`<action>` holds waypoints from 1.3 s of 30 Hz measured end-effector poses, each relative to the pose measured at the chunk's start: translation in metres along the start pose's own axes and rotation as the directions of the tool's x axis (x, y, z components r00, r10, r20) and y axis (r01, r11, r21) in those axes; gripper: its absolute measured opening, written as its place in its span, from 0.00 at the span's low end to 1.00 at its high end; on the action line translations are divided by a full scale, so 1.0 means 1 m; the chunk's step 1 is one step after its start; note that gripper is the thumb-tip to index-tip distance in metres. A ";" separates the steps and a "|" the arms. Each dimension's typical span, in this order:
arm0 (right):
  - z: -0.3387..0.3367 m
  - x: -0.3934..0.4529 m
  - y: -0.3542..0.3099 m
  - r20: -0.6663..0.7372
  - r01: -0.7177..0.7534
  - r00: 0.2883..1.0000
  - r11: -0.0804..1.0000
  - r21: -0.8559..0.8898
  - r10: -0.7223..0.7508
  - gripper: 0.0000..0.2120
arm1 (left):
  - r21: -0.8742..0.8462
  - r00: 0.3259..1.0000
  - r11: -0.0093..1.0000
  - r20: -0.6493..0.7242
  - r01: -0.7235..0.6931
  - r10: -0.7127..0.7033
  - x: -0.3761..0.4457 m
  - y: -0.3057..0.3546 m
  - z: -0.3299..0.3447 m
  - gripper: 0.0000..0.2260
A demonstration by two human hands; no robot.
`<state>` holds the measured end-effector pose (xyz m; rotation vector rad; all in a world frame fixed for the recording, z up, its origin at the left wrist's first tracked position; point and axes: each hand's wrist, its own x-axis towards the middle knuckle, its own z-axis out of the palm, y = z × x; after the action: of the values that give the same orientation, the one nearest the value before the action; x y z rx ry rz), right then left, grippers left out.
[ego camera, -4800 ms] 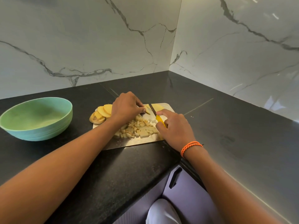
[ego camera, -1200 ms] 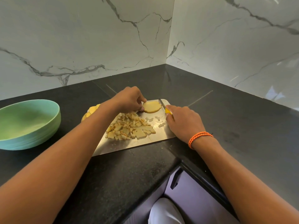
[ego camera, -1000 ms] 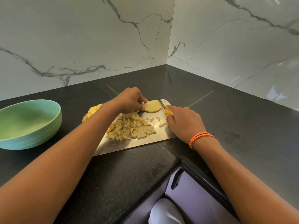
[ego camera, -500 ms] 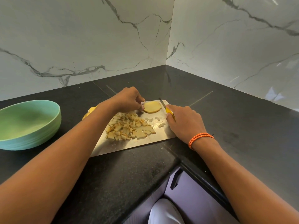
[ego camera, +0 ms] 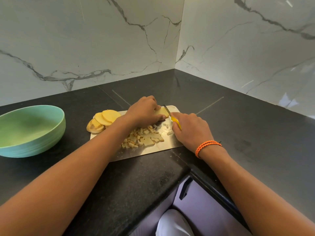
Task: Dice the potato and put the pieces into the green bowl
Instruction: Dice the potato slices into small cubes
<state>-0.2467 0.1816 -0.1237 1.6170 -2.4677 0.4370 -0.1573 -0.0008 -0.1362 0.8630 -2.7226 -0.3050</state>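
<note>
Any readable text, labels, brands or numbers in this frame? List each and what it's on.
None. No print shows on the green bowl, the cutting board, the yellow-handled knife, the orange wristband or the marble walls.

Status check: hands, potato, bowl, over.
Left hand pins potato slice; right hand grips knife. Diced pile on board. Green bowl holds no potato.

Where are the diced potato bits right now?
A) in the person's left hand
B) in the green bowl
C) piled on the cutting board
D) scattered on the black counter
C: the diced potato bits lie heaped on the cutting board, while the green bowl shows none inside.
</note>
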 end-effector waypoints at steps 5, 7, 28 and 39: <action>-0.003 0.003 -0.006 0.054 -0.002 0.999 1.000 -0.001 0.002 0.16 | 0.072 1.000 0.997 0.000 -0.018 0.018 0.001 0.003 0.000 0.25; -0.004 0.003 -0.006 0.065 -0.015 0.998 1.000 0.017 0.014 0.16 | 0.080 1.000 0.997 -0.003 -0.018 0.018 0.000 0.004 -0.001 0.26; -0.008 -0.028 -0.004 -0.137 -0.062 0.987 0.980 0.191 0.089 0.20 | 0.048 1.000 0.999 -0.029 -0.007 0.008 -0.003 -0.005 -0.004 0.29; 0.009 0.002 -0.008 -0.065 -0.049 0.996 0.991 0.127 0.058 0.20 | -0.042 0.996 0.999 -0.091 -0.026 0.022 -0.005 -0.009 -0.004 0.27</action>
<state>-0.2397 0.1744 -0.1305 1.5550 -2.4830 0.6567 -0.1474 -0.0057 -0.1356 0.8117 -2.6312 -0.3101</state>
